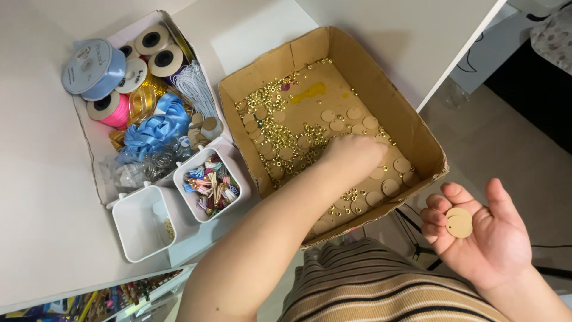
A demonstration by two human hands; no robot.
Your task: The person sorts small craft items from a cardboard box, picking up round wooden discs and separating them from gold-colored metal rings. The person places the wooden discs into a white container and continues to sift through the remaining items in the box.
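My left hand [356,153] reaches down into a shallow cardboard box [417,128], its fingertips among round wooden discs [363,122] and small gold beads [271,128] scattered on the box floor. I cannot tell whether the fingers pinch anything. My right hand [482,238] is held palm up outside the box, to its right, with two overlapping wooden discs [459,222] resting on the fingers. A yellow stain [310,92] marks the box floor near its far side.
Left of the cardboard box stands a white box [89,140] of ribbon spools, a blue bow and white cord. In front of it are a white tub [186,194] of coloured tassels and a second, nearly bare white tub [134,229]. The white tabletop's edge [459,62] runs at the right.
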